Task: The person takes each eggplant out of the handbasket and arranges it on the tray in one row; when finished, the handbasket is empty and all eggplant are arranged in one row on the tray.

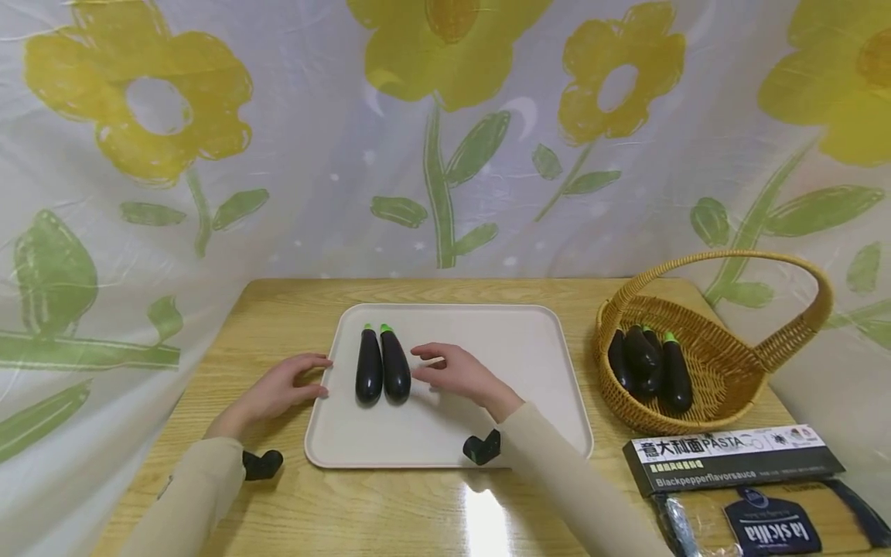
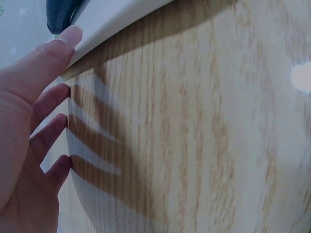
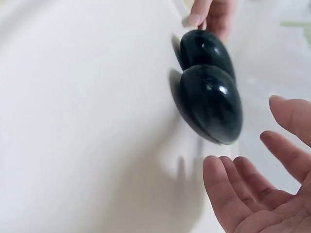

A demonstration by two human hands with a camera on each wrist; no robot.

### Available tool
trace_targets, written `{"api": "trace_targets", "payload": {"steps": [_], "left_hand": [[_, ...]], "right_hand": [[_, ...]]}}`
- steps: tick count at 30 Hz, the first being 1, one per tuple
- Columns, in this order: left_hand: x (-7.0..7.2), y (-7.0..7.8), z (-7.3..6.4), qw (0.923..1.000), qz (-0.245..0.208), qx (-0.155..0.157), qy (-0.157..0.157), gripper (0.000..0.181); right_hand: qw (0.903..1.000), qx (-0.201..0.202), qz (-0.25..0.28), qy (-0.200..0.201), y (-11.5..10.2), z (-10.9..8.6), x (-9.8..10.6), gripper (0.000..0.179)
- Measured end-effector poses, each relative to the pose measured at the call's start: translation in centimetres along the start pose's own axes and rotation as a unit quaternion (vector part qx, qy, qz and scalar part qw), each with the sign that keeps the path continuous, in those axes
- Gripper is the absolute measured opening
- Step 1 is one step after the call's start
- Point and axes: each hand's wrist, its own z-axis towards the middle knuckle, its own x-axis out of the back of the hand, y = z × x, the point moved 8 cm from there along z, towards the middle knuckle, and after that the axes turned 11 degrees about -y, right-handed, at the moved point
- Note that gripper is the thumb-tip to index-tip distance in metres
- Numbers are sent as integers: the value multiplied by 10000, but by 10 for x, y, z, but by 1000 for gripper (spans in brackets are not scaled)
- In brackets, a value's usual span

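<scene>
Two dark purple eggplants lie side by side on the left half of a white tray (image 1: 487, 433), their green stem ends pointing away: the left eggplant (image 1: 369, 367) and the right eggplant (image 1: 395, 367). My right hand (image 1: 459, 375) hovers just right of the pair, fingers spread and holding nothing; in the right wrist view its fingertips point toward the nearer eggplant (image 3: 211, 104). At the tray's left edge is my left hand (image 1: 288, 383), fingers relaxed, thumb right at the rim. The left wrist view shows its thumb (image 2: 53, 56) beside the tray rim (image 2: 112, 22).
A wicker basket (image 1: 731, 387) with a tall handle stands at the right, several eggplants (image 1: 675, 375) inside. In front of it lie a black and white pasta box (image 1: 738, 460) and a pasta packet (image 1: 773, 518). A flowered cloth (image 1: 313, 193) hangs behind the wooden table (image 1: 390, 503).
</scene>
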Motion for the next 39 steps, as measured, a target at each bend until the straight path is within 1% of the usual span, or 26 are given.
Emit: {"api": "trace_targets", "payload": {"steps": [4,9,12,16,18,21,24,26,29,31,33,35,39], "left_hand": [[0,-2,0,10000,-41,-1,9,48],[-1,-2,0,10000,-34,17,19,49],[-1,-1,0,10000,6,8,12,48],[0,0,0,10000,33,18,7,48],[0,0,0,10000,35,19,18,48],[1,1,-1,10000,43,-19,26,48],[0,0,-2,10000,32,-37,24,49],[-1,-1,-3,10000,5,-33,34,48],[-1,-1,-4,10000,-40,-57,25,48],[0,-1,-4,9999,-61,-94,25,48],[0,-1,-4,9999,-42,-112,15,48],[1,-1,-4,9999,-11,-106,29,48],[1,-4,-5,10000,46,-39,39,49]], "right_hand": [[9995,18,-211,247,3,-35,11,50],[9971,120,-365,656,5,-90,30,41],[9950,276,-493,823,2,-125,45,37],[9923,230,-632,1042,0,-172,72,37],[9915,74,-590,1158,3,-195,88,39],[9906,-163,-489,1268,11,-228,114,43],[9897,-288,-394,1345,21,-252,140,46],[9876,-363,-427,1466,30,-263,156,47],[9805,-493,-538,1825,43,-273,176,51],[9745,-625,-588,2075,51,-276,188,55],[9706,-736,-569,2221,57,-274,198,60],[9706,-878,-464,2193,61,-269,206,66],[9741,-1153,-130,1941,69,-252,222,75]]}}
